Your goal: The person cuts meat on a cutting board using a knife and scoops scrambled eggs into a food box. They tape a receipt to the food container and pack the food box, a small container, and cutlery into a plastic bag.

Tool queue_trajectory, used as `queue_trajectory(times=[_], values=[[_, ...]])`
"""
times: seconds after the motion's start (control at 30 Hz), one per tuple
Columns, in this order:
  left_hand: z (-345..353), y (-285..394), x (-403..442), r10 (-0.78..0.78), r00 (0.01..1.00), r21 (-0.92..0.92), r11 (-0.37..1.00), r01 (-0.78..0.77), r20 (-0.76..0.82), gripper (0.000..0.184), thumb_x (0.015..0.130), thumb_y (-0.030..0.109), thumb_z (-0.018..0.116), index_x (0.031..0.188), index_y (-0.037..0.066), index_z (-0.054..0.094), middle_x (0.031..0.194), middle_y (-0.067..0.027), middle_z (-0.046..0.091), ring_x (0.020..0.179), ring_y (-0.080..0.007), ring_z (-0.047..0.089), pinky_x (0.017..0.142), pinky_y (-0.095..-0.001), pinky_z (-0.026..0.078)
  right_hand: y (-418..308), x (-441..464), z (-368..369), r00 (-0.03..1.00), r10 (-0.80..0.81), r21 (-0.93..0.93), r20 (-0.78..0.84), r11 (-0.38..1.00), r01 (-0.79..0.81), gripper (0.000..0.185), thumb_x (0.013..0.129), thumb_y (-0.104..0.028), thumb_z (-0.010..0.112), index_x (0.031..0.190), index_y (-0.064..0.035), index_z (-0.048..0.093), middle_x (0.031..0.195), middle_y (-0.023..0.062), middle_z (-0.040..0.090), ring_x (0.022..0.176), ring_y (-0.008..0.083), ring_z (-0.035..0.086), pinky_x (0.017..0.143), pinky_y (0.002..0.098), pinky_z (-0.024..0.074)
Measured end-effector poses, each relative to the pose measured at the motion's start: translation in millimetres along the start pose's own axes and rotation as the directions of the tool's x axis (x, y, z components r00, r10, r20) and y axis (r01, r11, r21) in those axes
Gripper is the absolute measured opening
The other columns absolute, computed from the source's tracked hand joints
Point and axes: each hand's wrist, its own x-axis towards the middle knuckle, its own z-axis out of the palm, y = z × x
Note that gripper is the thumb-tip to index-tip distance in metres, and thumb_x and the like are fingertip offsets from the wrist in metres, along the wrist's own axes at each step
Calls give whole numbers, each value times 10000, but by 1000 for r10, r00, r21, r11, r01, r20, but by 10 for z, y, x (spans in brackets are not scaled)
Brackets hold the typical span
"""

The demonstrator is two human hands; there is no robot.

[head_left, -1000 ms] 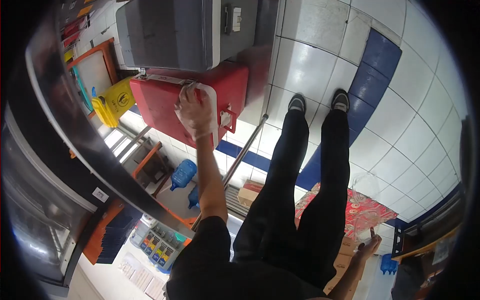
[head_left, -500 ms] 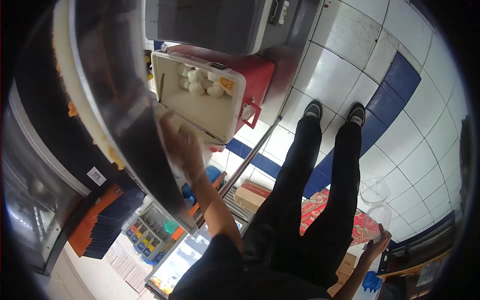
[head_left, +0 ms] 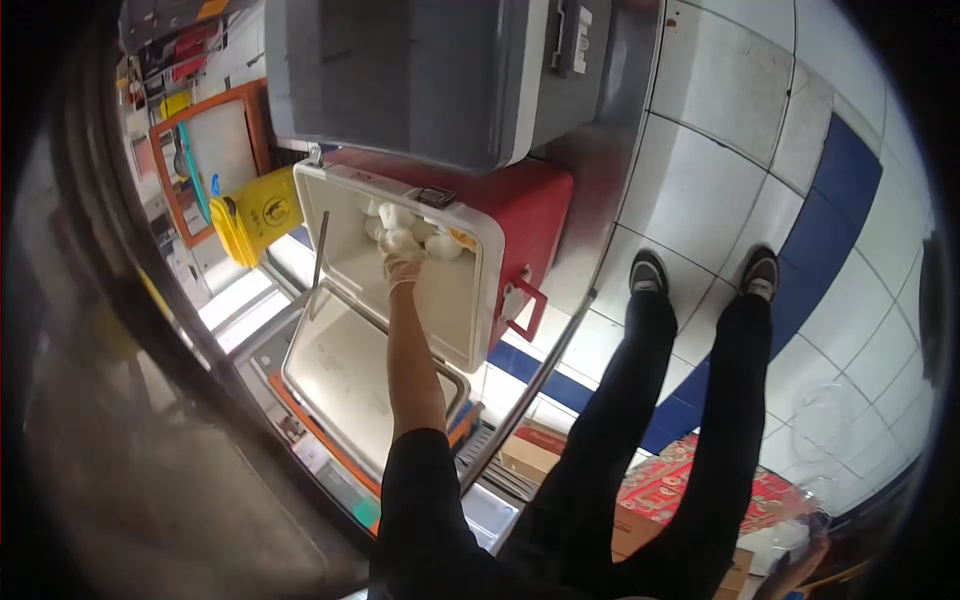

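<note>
White tiled floor (head_left: 700, 180) — 1 open red cooler (head_left: 540, 212).

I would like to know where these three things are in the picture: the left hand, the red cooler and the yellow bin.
Left hand (head_left: 403, 265), head view: on the back of the hand.
Red cooler (head_left: 540, 208), head view: on its red outer wall.
Yellow bin (head_left: 245, 222), head view: on its yellow body.

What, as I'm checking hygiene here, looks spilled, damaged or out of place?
I see no clear spill or damage. One oddity: an orange patch among the pale bundles inside the open red cooler, near its rim. It stands out by colour; I can't tell what it is.
</note>
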Motion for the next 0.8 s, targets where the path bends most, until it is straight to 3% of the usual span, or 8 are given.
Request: queue_trajectory(times=[0.03,0.07,0.17,0.33,0.43,0.6,0.73,0.8], values=[[112,-216,210,128,991,-3,992,-128,33,428,851,357,710,1159,62,682,1206,-116,674,1195,-356,604,1174,-410,360,4,-4,59,941,332,283,-60,910,-303,472,1015,-337,443,1339,-16,565,1349,171,614,1276,322,532,1117,489,355],[342,-493,365,210,973,264,937,-229,98,463,857,388,716,1191,72,668,1229,-124,673,1208,-359,604,1170,-415,365,-397,-23,219,962,-271,-114,28,955,273,586,980,-337,559,1484,-67,432,1494,233,511,1308,503,533,1032,708,405],[741,-965,728,306,913,682,607,-407,271,534,870,449,728,1256,92,639,1275,-140,672,1233,-365,604,1163,-425,373,-698,35,475,941,337,383,-14,871,-307,751,933,-584,609,1510,-148,411,1619,193,374,1337,446,529,1027,816,334],[135,68,251,-350,936,103,933,344,44,752,806,491,744,1386,101,465,1183,-205,688,1057,-394,694,914,-466,547,356,-1,333,949,-304,-536,83,790,300,489,1010,-385,441,1344,-50,565,1378,134,599,1289,293,519,1120,495,341],[682,-621,1,-288,947,-770,634,75,-145,465,941,202,688,1359,157,489,1147,-62,625,1018,-238,627,868,-401,551,130,62,295,962,-271,-395,21,882,257,415,1033,-382,434,1278,-84,586,1230,84,565,1121,219,494,946,418,348],[-1722,2428,-1981,-507,861,-949,291,121,-45,455,988,97,590,1410,62,424,1310,-151,513,1085,-284,595,969,-441,560,-1340,49,142,1000,25,202,-9,979,-23,326,1071,-379,421,1167,-140,621,983,2,509,841,98,452,655,291,359],[-3272,3974,-3442,167,965,-852,455,-259,-204,485,923,53,670,1385,28,525,1320,-174,580,1228,-309,575,1033,-435,499,-2214,24,-253,955,154,746,255,597,-295,221,1081,-353,438,963,-180,510,881,-37,586,606,39,419,472,229,335],[-4107,4514,-3850,611,725,-754,300,-584,-318,504,827,-11,697,1319,38,602,1320,-175,599,1236,-329,576,1052,-443,469,-2636,-66,-465,967,-84,861,242,478,-174,199,1086,-314,430,959,-173,491,788,-39,539,538,40,396,425,222,306]])
